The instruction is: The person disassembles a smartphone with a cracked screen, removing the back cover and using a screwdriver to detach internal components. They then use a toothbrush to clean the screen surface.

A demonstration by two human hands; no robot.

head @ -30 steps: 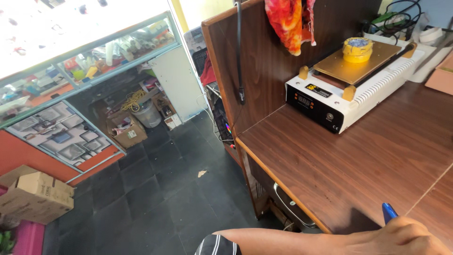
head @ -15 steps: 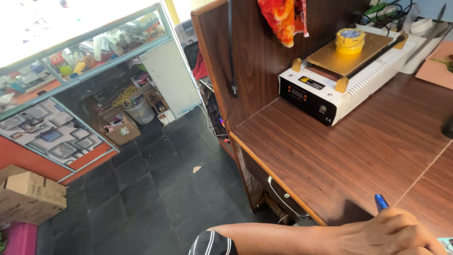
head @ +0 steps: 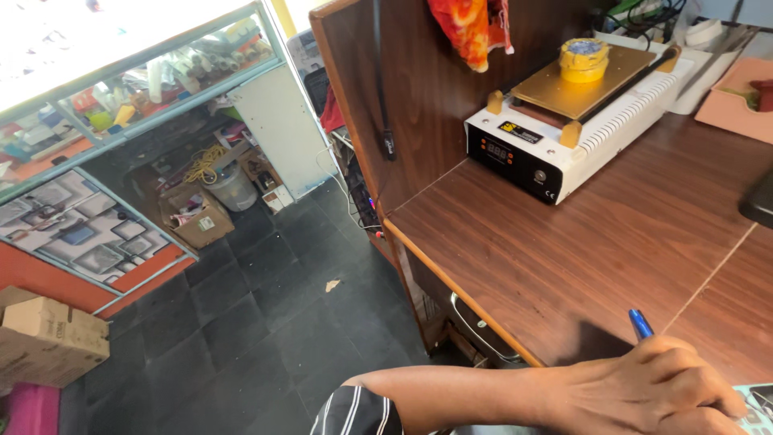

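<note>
My left hand rests on the brown wooden desk at the bottom right, with its fingers closed around a thin blue-tipped tool that points up and away. My forearm runs left to a black-and-white striped sleeve. A pale flat object, cut off by the frame corner, lies just right of the hand. My right hand is out of view.
A white heating machine with a gold plate and a yellow tape roll stands at the back of the desk. An orange cloth hangs on the wooden side panel. Below left are dark floor tiles, cardboard boxes and a glass display counter.
The view has drifted, so the desk and machine sit further right and higher. My left hand shows more fully, still gripping the blue-tipped tool on the desk.
</note>
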